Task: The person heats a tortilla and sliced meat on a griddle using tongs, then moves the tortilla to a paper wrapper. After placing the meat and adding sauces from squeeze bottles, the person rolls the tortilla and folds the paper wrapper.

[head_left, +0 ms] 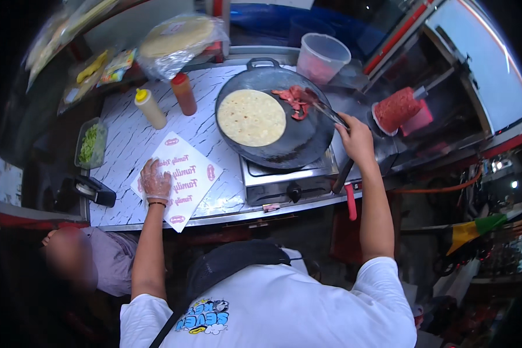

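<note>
My left hand (155, 181), in a clear plastic glove, lies with its fingers apart on a white printed paper sheet (198, 194) at the counter's front. In my right hand (356, 139) are metal tongs (326, 109), gripped at the dark handle end. Their tips are at red strips of meat (297, 105), on the right half of a round black griddle pan (304, 139). A flat round tortilla (252, 118) covers the pan's left side. Beneath the pan stands a gas stove (290, 188) with one front knob.
Behind the paper stand a yellow-capped bottle (151, 110) and a red sauce bottle (184, 94). Chopped greens fill a tub (93, 143) at left. A plastic bucket (323, 58) stands behind the pan; a meat cone (397, 111) is at right. A red-handled utensil (351, 202) hangs beside the stove.
</note>
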Tool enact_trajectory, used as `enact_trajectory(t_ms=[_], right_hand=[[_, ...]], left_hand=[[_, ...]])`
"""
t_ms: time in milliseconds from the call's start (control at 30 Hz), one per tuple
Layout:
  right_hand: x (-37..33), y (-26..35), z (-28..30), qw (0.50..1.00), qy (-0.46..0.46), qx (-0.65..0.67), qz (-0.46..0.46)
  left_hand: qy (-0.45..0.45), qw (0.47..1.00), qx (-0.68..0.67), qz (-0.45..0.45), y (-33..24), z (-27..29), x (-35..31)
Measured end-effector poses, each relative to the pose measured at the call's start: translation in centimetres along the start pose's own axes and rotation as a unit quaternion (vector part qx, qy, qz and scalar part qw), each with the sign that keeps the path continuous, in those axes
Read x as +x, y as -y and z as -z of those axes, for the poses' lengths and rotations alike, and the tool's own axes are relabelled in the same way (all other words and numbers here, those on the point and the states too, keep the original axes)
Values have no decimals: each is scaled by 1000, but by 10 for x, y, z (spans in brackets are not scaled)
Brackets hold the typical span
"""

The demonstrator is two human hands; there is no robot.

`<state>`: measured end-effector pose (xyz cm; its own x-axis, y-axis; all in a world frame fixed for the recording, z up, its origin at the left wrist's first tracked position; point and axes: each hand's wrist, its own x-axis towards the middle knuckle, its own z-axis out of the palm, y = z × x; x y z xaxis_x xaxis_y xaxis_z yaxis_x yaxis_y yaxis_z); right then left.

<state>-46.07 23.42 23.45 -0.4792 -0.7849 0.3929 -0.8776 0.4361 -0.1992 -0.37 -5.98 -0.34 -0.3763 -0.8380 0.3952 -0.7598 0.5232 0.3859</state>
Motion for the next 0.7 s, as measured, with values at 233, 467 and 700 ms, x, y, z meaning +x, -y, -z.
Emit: enact_trajectory(t_ms=[233, 467, 700], right_hand=[[25, 10, -19, 995, -44, 63, 60], [-25, -45, 13, 991, 15, 100, 86], [14, -50, -15, 984, -33, 162, 62]], left_hand=[[-19, 997, 46, -60, 8, 3, 2], [12, 991, 123, -49, -15, 5, 6], [78, 964, 253, -26, -26, 9, 8]])
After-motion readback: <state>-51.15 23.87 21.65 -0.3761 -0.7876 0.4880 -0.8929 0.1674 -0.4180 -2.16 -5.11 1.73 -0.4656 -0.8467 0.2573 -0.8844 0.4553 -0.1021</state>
